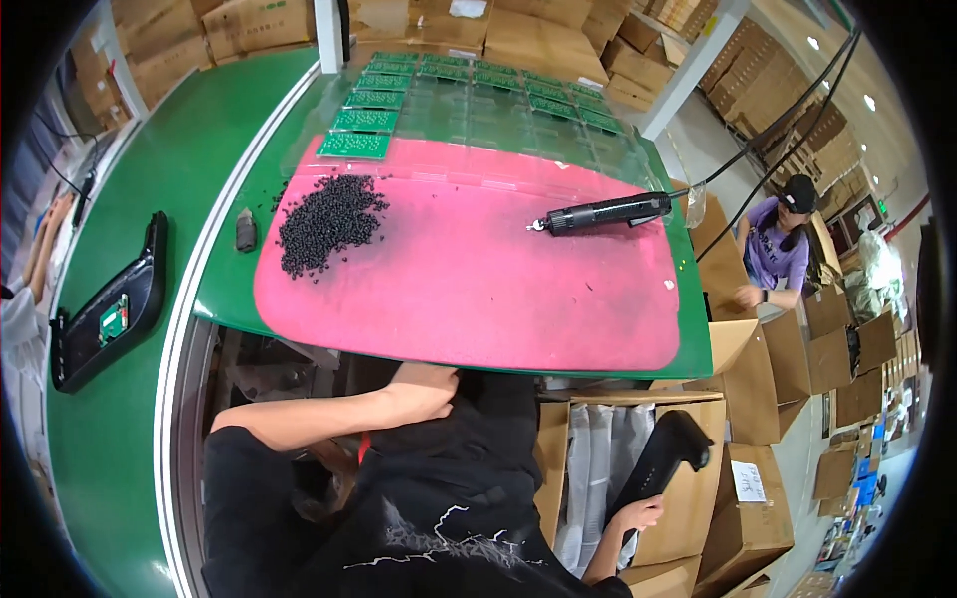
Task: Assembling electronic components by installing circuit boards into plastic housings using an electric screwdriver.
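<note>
My right hand [638, 515], low on the right, grips a long black plastic housing [660, 456] with a bent end. The housing is tilted over an open cardboard box [688, 498] holding things in whitish wrapping [595, 463]. My left hand [424, 392] is closed by the table's front edge, against my dark shirt; whatever its fingers hold, if anything, is hidden. On the pink mat [478, 289] lies a black electric screwdriver [606, 213], its tip pointing left. A heap of small black screws [327, 223] spreads over the mat's left part.
Green circuit boards [364, 121] sit in clear trays at the back. A similar black housing [112, 309] with a board inside lies on the green conveyor [110, 478] to the left. A co-worker [776, 244] is among boxes at right. The screwdriver's cable [773, 130] runs up right.
</note>
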Motion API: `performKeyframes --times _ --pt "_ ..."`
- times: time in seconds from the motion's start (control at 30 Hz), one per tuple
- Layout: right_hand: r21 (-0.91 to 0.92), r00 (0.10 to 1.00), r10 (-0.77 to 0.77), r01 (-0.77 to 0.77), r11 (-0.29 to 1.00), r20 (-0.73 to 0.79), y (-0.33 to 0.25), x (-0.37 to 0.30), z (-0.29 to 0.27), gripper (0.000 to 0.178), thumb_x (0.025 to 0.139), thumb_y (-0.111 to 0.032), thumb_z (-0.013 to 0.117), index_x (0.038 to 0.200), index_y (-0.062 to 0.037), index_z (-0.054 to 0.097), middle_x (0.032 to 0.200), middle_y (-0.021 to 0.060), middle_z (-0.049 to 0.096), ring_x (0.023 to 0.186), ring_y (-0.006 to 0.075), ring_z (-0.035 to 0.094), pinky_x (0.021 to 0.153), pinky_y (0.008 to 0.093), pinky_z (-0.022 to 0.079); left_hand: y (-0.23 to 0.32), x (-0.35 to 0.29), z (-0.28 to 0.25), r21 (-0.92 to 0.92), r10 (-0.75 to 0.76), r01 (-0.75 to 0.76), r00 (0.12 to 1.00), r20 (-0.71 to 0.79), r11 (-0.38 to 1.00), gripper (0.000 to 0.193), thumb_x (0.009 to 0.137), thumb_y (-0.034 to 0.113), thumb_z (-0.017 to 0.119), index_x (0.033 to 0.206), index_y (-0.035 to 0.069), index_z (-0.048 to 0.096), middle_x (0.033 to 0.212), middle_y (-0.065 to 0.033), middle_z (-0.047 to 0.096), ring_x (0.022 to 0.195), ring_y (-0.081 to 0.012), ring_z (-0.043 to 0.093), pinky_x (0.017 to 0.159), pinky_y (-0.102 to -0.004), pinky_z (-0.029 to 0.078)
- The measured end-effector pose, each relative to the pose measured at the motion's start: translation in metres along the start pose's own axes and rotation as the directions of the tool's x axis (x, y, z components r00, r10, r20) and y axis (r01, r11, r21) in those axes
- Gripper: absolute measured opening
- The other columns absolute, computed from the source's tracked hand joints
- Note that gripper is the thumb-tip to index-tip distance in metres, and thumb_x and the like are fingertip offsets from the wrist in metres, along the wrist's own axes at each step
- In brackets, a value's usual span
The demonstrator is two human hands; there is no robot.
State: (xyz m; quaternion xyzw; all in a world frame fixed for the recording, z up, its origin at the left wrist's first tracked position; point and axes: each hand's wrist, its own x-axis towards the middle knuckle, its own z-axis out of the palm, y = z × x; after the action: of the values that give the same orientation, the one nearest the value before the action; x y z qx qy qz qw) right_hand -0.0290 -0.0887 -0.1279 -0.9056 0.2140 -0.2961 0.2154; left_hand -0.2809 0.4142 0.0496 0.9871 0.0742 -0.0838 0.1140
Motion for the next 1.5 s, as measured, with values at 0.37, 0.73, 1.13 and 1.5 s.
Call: performKeyframes --times 0.37,0.73,1.13,1.5 --pt "0.048 0.996 0.045 -0.042 0.998 -0.075 -0.123 0.019 -0.073 0.059 0.094 -0.059 0.045 0.113 -0.0046 0.060 0.108 0.0177 0.062 0.105 0.0373 0.053 0.100 0.0553 0.031 0.013 -0.045 0.045 -0.331 -0.318 0.165 0.813 -0.488 0.929 0.055 0.073 0.025 0.076 0.123 0.017 0.055 0.124 -0.0175 0.043 0.116 -0.0383 0.042 0.095 -0.0499 0.039" --pt "0.215 0.658 -0.622 0.741 0.636 -0.424 -0.264 0.045 -0.177 0.028 0.093 -0.023 0.060 0.109 -0.0004 0.057 0.105 0.0163 0.054 0.097 0.0302 0.051 0.085 0.0390 0.041 -0.017 -0.002 0.065 -0.659 -0.487 0.327 0.871 -0.069 0.678 0.036 0.080 0.014 0.061 0.114 0.001 0.062 0.108 -0.0253 0.062 0.107 -0.0409 0.056 0.094 -0.0443 0.044" --pt "0.550 -0.243 -0.966 0.798 -0.248 -0.084 -0.418 -0.072 -0.153 0.035 0.055 -0.008 0.070 0.089 -0.0108 0.068 0.081 0.0012 0.053 0.074 0.0198 0.051 0.074 0.0377 0.034 -0.038 -0.001 0.080 -0.787 -0.327 0.100 0.936 -0.134 0.609 0.026 0.085 0.016 0.058 0.107 0.001 0.063 0.104 -0.0197 0.064 0.101 -0.0352 0.059 0.086 -0.0428 0.046" --pt "0.591 -0.282 -0.946 0.741 -0.319 -0.157 -0.668 -0.103 -0.060 0.009 0.083 -0.011 0.059 0.090 -0.0053 0.059 0.082 0.0109 0.058 0.086 0.0299 0.056 0.076 0.0413 0.042 -0.036 -0.009 0.086 -0.930 -0.623 0.028 0.749 -0.224 0.367 0.031 0.085 0.017 0.059 0.111 0.000 0.061 0.112 -0.0222 0.061 0.108 -0.0375 0.055 0.093 -0.0436 0.043"
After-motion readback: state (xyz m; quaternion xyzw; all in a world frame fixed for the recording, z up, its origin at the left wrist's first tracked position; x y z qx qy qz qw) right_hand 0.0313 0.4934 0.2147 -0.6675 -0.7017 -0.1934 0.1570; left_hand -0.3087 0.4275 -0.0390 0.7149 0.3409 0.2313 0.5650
